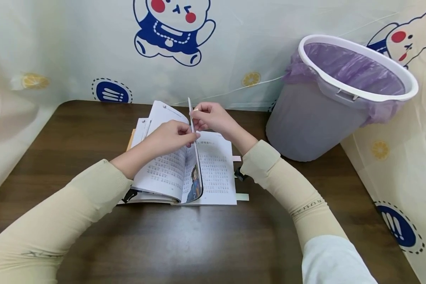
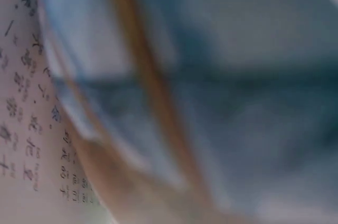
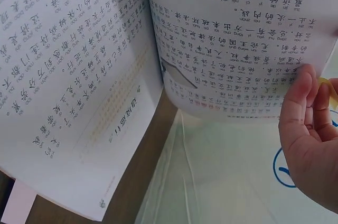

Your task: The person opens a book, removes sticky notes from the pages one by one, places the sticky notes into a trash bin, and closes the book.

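An open book point(image 1: 216, 169) with printed pages lies on the table, and some of its leaves point(image 1: 197, 157) stand upright near the middle. My left hand point(image 1: 172, 136) pinches the upright leaves, its thumb crossing over their edge. Beyond it, my right hand point(image 1: 213, 117) has its fingertips at the top of the same edge. Between the right thumb and finger, a small yellow sticky tab point(image 3: 324, 81) shows against the page point(image 3: 232, 49). A coloured picture is on the near part of an inner page. The left wrist view is mostly blurred, with printed text point(image 2: 31, 108) at its left.
Pink point(image 1: 236, 158) and green point(image 1: 242, 197) tabs stick out from the book's right side. A grey bin point(image 1: 305, 118) with a purple liner stands at the back right. A printed curtain point(image 1: 234, 39) hangs behind the brown table point(image 1: 184, 244).
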